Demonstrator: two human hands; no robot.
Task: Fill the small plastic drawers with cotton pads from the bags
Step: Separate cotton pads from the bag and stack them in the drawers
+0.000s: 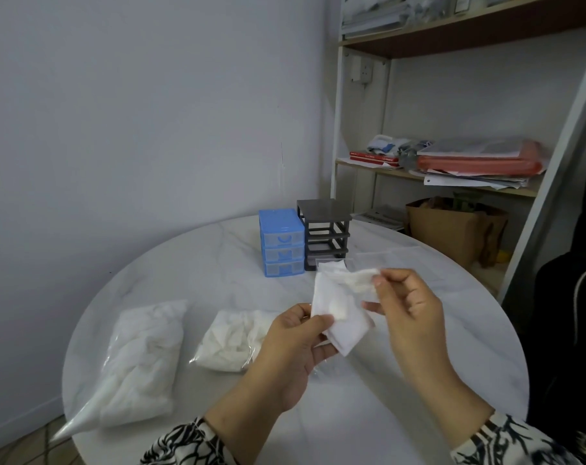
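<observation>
Above the round white marble-patterned counter point(419, 380), the left hand point(285, 357) pinched the lower corner of a small clear plastic bag of white cotton pads point(338, 317) between thumb and fingers, while the right hand point(409, 307) pinched a white cotton pad point(358, 278) at the bag's mouth with curled fingers. Two more clear bags of white cotton lay to the left, a large one point(140, 357) and a smaller one point(231, 340). Farther back stood a blue plastic three-drawer unit point(280, 243), drawers closed, touching a dark grey drawer frame point(325, 236).
</observation>
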